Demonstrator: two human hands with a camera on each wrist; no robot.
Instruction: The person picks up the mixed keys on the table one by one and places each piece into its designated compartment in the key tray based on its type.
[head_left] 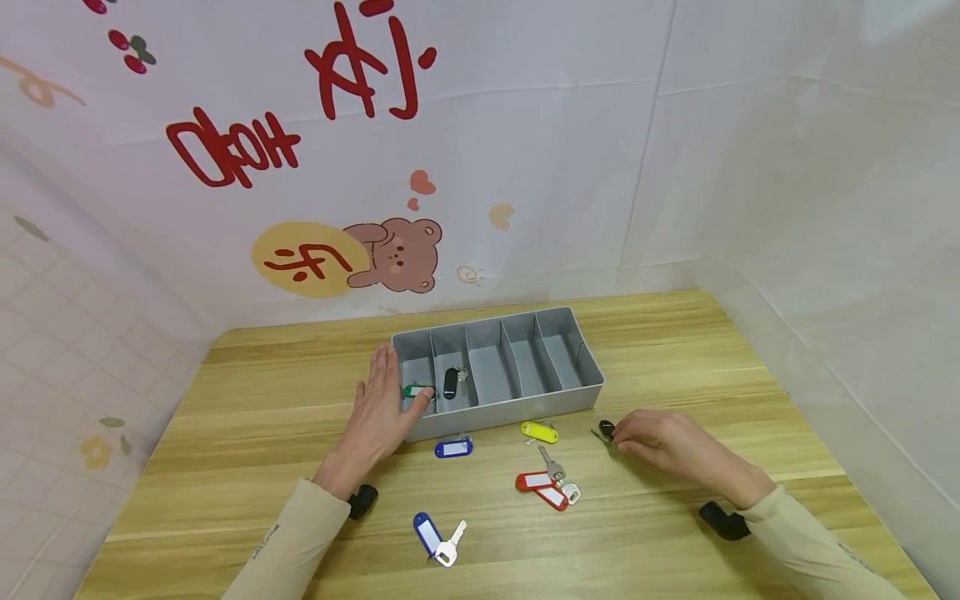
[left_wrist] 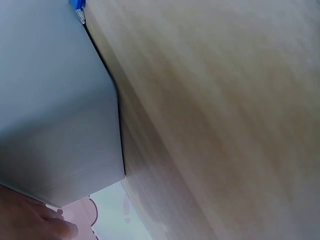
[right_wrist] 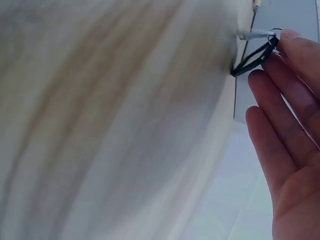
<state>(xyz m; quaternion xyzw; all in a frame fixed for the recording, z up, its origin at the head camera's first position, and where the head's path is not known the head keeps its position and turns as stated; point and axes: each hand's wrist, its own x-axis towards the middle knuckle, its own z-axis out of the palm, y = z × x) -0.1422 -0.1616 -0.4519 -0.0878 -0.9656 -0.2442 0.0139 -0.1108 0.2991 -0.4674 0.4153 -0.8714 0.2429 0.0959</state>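
Note:
My right hand [head_left: 671,442] pinches the ring end of a black key tag [right_wrist: 256,57] with a key [right_wrist: 257,34] on it, just above or at the table right of the grey divided tray [head_left: 525,407]. The other fingers are spread apart in the right wrist view. Against the tray's left end rests my left hand [head_left: 375,412], its fingers straight along the wall and its thumb over the front corner. A green key tag [head_left: 417,391] lies partly behind that thumb in the leftmost compartment. In the compartment beside it is another black key tag [head_left: 450,383] with a key.
In front of the tray lie a blue key tag [head_left: 453,448] and a yellow key tag [head_left: 539,432]. Nearer are two overlapping red key tags [head_left: 534,481] with keys, and another blue key tag [head_left: 427,533] with a key. A printed white backdrop [head_left: 555,183] stands behind the table.

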